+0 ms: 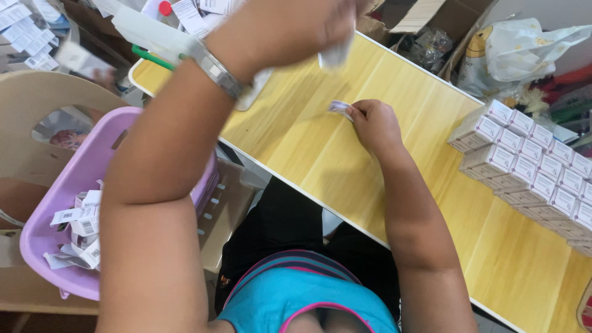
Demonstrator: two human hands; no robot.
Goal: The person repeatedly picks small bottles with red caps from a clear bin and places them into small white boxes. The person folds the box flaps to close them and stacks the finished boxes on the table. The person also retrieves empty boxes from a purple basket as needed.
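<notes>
My left hand [290, 24] is raised over the far edge of the yellow wooden table [308, 142]. It is blurred and closed around a white piece of paper [336, 57]; a metal bracelet sits on its wrist. Resting on the middle of the table, my right hand [373, 123] pinches a small white and purple folded piece [340, 108] between its fingertips. The two hands are apart, the left one higher and further away.
A purple plastic basket [46, 209] with several flat white cartons stands on a beige chair at the left. Rows of small white boxes [530, 166] are stacked at the table's right end. Beyond the table lie a cardboard box [431, 18] and a white plastic bag [524, 49].
</notes>
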